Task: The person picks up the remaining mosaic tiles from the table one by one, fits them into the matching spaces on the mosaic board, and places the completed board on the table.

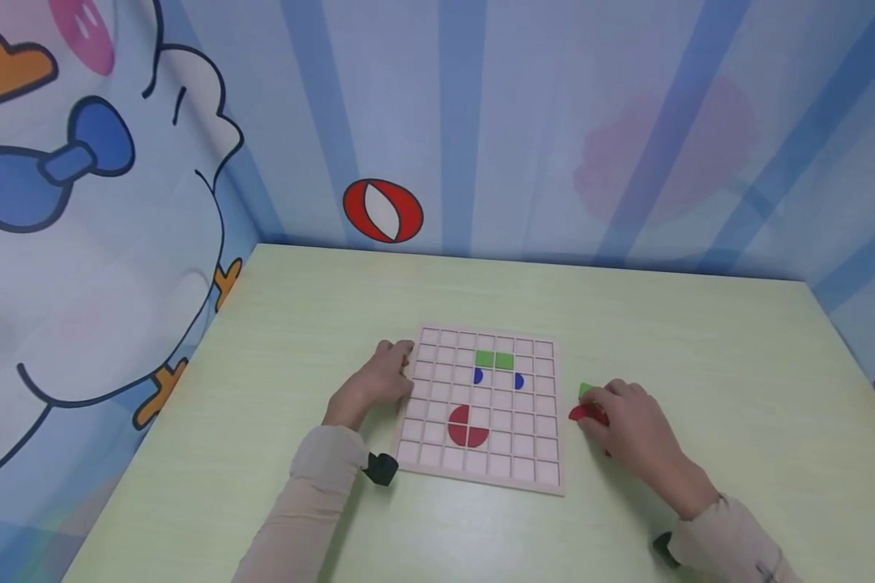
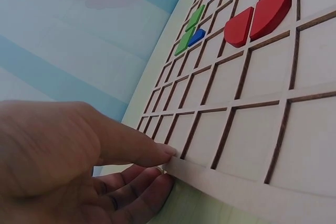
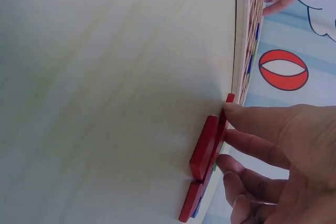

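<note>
one roughly square, pale wooden grid board (image 1: 501, 419) lies flat on the surface (image 1: 321, 300) between the two hands, side edges running fore and aft, and carries two green square pieces (image 1: 484, 359), two blue half-round pieces (image 1: 519, 380) and three red quarter-round pieces (image 1: 457, 436). the left hand (image 1: 379, 380) pinches the board's left edge, thumb on top. the right hand (image 1: 634, 421), right of and apart from the board, touches loose red pieces (image 3: 203, 150), at least three, near a partly hidden green piece (image 1: 586, 389); whether it grips one cannot be told.
</note>
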`<action>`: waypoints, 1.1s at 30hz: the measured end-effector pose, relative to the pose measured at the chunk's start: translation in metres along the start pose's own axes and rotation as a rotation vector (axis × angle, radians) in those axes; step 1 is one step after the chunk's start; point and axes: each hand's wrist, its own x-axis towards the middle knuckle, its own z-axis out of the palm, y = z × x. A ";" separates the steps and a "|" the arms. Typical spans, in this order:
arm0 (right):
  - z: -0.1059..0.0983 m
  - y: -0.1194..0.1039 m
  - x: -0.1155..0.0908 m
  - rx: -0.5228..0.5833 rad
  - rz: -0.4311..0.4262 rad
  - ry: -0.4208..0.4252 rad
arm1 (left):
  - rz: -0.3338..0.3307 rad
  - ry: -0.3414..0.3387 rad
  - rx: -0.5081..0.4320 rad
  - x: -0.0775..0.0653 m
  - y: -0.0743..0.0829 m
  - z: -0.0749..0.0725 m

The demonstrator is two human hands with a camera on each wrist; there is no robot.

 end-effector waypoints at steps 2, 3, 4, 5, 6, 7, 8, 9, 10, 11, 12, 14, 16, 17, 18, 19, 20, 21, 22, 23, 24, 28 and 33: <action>0.001 0.000 0.001 0.001 -0.001 0.003 | 0.002 -0.001 -0.004 0.000 0.000 -0.001; 0.000 0.000 0.001 0.003 0.000 0.001 | 0.003 -0.002 -0.004 0.000 0.000 -0.001; 0.000 0.000 0.002 0.006 0.000 -0.001 | 0.004 -0.002 -0.004 0.000 0.000 -0.001; 0.000 -0.001 0.002 0.010 0.000 -0.003 | 0.004 -0.001 -0.004 0.000 0.000 -0.001; -0.001 -0.001 0.003 0.011 -0.001 -0.005 | 0.003 -0.001 -0.005 0.000 0.001 -0.002; -0.001 -0.001 0.003 0.014 -0.002 -0.006 | 0.003 0.000 -0.004 0.000 0.001 -0.002; -0.001 -0.002 0.004 0.016 -0.003 -0.008 | 0.003 0.001 -0.002 0.000 0.001 -0.002; -0.001 -0.002 0.004 0.017 -0.003 -0.007 | 0.002 0.001 -0.001 0.000 0.001 -0.002; -0.001 -0.002 0.005 0.021 -0.001 -0.007 | 0.002 0.001 -0.001 0.000 0.001 -0.002; -0.001 -0.003 0.005 0.025 0.002 -0.008 | 0.002 0.001 -0.001 0.000 0.001 -0.002; -0.001 -0.003 0.006 0.028 0.007 -0.005 | 0.003 0.000 -0.001 0.000 0.001 -0.002; -0.001 -0.005 0.007 0.041 0.017 -0.001 | 0.004 -0.001 -0.001 0.000 0.002 -0.002; -0.002 -0.006 0.007 0.052 0.026 0.007 | 0.005 0.000 -0.001 -0.001 0.003 -0.002; -0.003 -0.007 0.008 0.056 0.029 0.011 | 0.007 0.001 -0.001 -0.001 0.003 -0.002; -0.003 -0.008 0.008 0.061 0.032 0.017 | 0.007 0.002 -0.002 -0.001 0.004 -0.002; -0.004 -0.009 0.008 0.066 0.033 0.019 | 0.007 0.002 -0.002 -0.001 0.004 -0.002; -0.005 -0.011 0.008 0.071 0.035 0.023 | 0.006 0.003 -0.002 -0.002 0.004 -0.002; -0.005 -0.012 0.009 0.075 0.035 0.025 | 0.004 0.003 -0.003 -0.002 0.004 -0.002; -0.006 -0.014 0.009 0.082 0.036 0.026 | 0.003 0.003 -0.002 -0.002 0.004 -0.002; -0.006 -0.015 0.009 0.087 0.038 0.028 | 0.001 0.003 -0.003 -0.001 0.003 -0.002; -0.006 -0.017 0.010 0.093 0.040 0.030 | -0.003 0.002 -0.005 -0.001 0.003 -0.002; -0.005 -0.025 0.012 0.104 0.047 0.028 | -0.009 0.004 -0.005 0.000 0.001 -0.001; -0.002 -0.038 0.015 0.110 0.065 0.008 | -0.011 0.002 -0.009 0.000 0.000 0.000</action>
